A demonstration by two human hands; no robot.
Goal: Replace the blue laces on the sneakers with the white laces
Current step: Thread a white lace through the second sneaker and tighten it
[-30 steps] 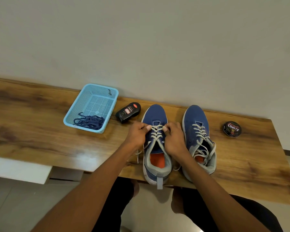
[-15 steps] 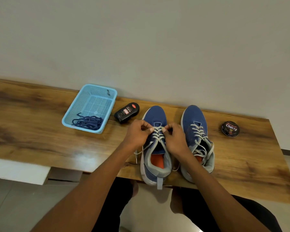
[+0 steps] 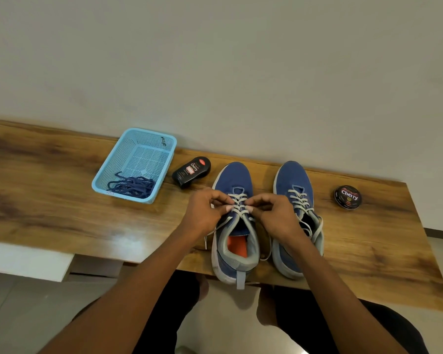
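Both hands, left hand (image 3: 205, 213) and right hand (image 3: 274, 215), still pinch the white laces (image 3: 238, 203), barely shifted.

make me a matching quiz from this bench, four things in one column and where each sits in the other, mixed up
Things:
1. blue laces
2. round tin
3. black bottle
4. white lace

Places:
A. lying between the basket and the left sneaker
B. pinched by both hands, left hand and right hand
C. piled in the basket
D. right of the right sneaker

Pairs: 1-C, 2-D, 3-A, 4-B
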